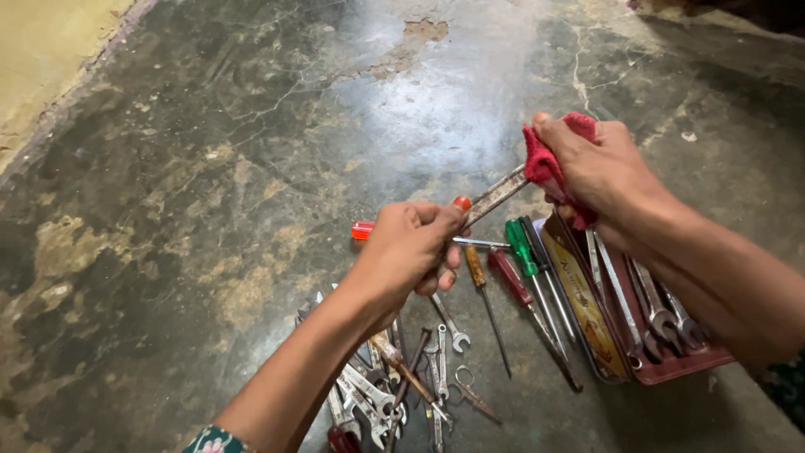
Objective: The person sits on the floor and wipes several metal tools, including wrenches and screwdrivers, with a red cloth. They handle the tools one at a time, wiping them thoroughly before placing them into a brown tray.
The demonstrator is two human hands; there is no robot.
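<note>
Hands [503, 210] on flat steel wrench [496, 195]

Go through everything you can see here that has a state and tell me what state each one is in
Left hand: closed around one end of the wrench.
Right hand: pressing the red cloth onto the wrench's other end.
Wrench: held off the floor, tilted.
Red cloth: bunched round the wrench.
Tin: open, spanners inside.
Screwdrivers: lying loose on the floor.
</note>
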